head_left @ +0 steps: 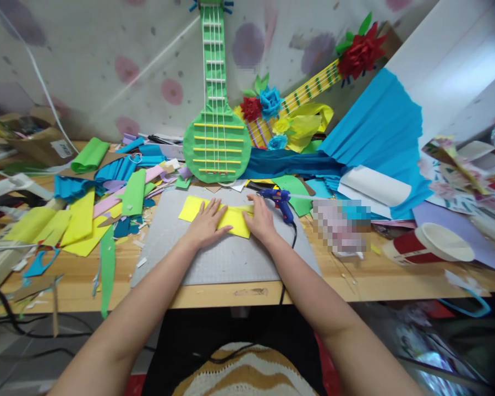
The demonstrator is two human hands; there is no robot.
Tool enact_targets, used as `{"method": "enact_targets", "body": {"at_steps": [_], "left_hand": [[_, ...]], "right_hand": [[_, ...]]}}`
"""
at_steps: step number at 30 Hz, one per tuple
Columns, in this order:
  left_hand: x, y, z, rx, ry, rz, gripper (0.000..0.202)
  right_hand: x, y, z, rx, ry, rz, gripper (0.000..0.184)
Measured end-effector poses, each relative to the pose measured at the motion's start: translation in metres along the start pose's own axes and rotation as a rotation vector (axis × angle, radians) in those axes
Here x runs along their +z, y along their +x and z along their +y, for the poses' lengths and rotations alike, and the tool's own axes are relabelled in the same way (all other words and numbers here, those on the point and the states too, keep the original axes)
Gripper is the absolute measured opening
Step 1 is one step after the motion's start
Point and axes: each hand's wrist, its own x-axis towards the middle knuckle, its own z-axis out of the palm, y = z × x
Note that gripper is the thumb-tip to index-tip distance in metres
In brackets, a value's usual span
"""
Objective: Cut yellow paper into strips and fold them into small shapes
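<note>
Just in from the worktop's (pixel 247 293) near edge lies a grey mat (pixel 235 269). Toward the mat's far edge, the left hand (pixel 206 223), fingers spread, flattens yellow paper (pixel 238 224); the right hand (pixel 262 220) touches its right end (whether pinching, I can't tell). A blue glue gun (pixel 278 196) sits by the mat's far right corner.

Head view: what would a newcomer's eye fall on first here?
Probably the green banjo-like instrument, standing upright at the back of the table. To its right, a large red flower sits at the upper end of a slanted yellow neck, with a big blue sheet fanned out below. Front and centre, the left hand and right hand rest on yellow material.
</note>
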Motion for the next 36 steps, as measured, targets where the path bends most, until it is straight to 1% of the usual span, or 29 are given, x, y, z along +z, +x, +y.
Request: {"method": "enact_targets", "body": {"at_steps": [3,6,9,11,12,14,17,19,21,23,25,26,28,29,31,33,35,36], "left_hand": [[0.001,0.001,-0.001,-0.064,0.026,0.010,0.060],[0.002,0.001,-0.002,-0.047,0.038,-0.020,0.060],[0.004,0.001,-0.002,-0.035,0.045,-0.027,0.062],[0.005,0.000,-0.001,-0.057,0.053,-0.006,0.063],[0.005,0.000,0.000,-0.073,0.056,0.003,0.063],[0.004,-0.001,0.001,-0.097,0.052,0.003,0.064],[0.000,-0.001,-0.002,-0.092,0.030,-0.036,0.064],[-0.004,-0.001,-0.007,-0.070,0.010,-0.062,0.064],[-0.007,-0.001,-0.014,-0.043,-0.014,-0.063,0.064],[-0.009,-0.001,-0.020,-0.025,-0.050,-0.012,0.066],[-0.010,-0.003,-0.025,-0.033,-0.106,0.111,0.061],[-0.011,-0.003,-0.026,-0.052,-0.146,0.192,0.053],[-0.012,-0.005,-0.028,-0.130,-0.237,0.371,0.036],[-0.014,-0.005,-0.029,-0.182,-0.283,0.452,0.031],[-0.019,-0.003,-0.033,-0.285,-0.371,0.566,0.025],[-0.028,0.004,-0.041,-0.386,-0.459,0.611,0.020],[-0.040,0.016,-0.052,-0.518,-0.539,0.611,0.017],[-0.046,0.023,-0.058,-0.563,-0.561,0.588,0.018]], "right_hand": [[0.000,-0.001,-0.002,-0.058,-0.118,0.016,0.043],[0.002,0.001,-0.005,-0.144,-0.198,-0.001,0.038],[0.007,0.004,-0.008,-0.255,-0.259,-0.099,0.033],[0.010,0.005,-0.009,-0.311,-0.295,-0.192,0.027],[0.012,0.005,-0.009,-0.323,-0.310,-0.218,0.026],[0.014,0.005,-0.009,-0.318,-0.339,-0.212,0.025],[0.013,0.004,-0.010,-0.280,-0.374,-0.175,0.024],[0.009,0.007,-0.015,-0.263,-0.409,-0.174,0.024],[0.001,0.017,-0.024,-0.245,-0.466,-0.183,0.025],[-0.011,0.033,-0.037,-0.217,-0.533,-0.191,0.026],[-0.023,0.052,-0.051,-0.190,-0.567,-0.203,0.028],[-0.029,0.061,-0.057,-0.168,-0.583,-0.221,0.028],[-0.038,0.075,-0.065,-0.107,-0.617,-0.306,0.026],[-0.040,0.078,-0.067,-0.085,-0.616,-0.360,0.025],[-0.040,0.079,-0.067,-0.052,-0.556,-0.466,0.024],[-0.036,0.074,-0.064,-0.020,-0.433,-0.523,0.023],[-0.028,0.066,-0.058,0.037,-0.306,-0.506,0.024],[-0.024,0.062,-0.055,0.055,-0.263,-0.495,0.026]]}}
